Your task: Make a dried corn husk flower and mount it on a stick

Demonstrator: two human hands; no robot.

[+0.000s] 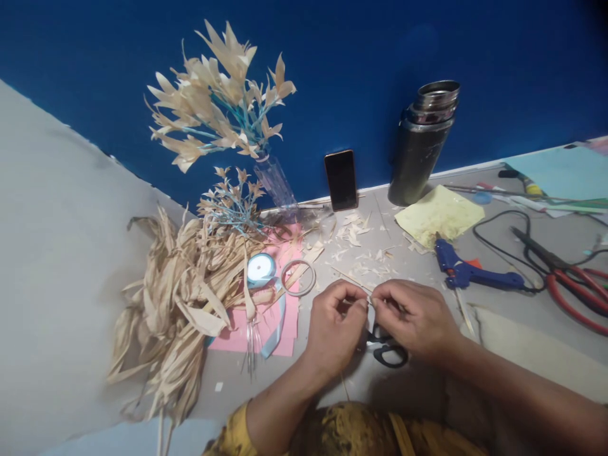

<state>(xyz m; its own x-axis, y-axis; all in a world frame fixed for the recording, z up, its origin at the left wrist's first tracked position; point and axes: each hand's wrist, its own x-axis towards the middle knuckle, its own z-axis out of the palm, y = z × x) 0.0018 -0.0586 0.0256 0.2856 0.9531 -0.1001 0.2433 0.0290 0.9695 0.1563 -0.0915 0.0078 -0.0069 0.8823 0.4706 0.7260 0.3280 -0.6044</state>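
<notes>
Left hand [335,324] and right hand [414,318] pinch 1 thin husk strip [369,303], lying crosswise between fingertips; scissors [390,354] under right hand.

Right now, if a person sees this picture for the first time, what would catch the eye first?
Probably the bouquet of pale husk flowers on blue stems, standing in a clear vase against the deep blue wall at upper left. Next, the heap of dried husks at left, and at centre the left hand and right hand, which pinch a thin pale strip above black scissors.
</notes>
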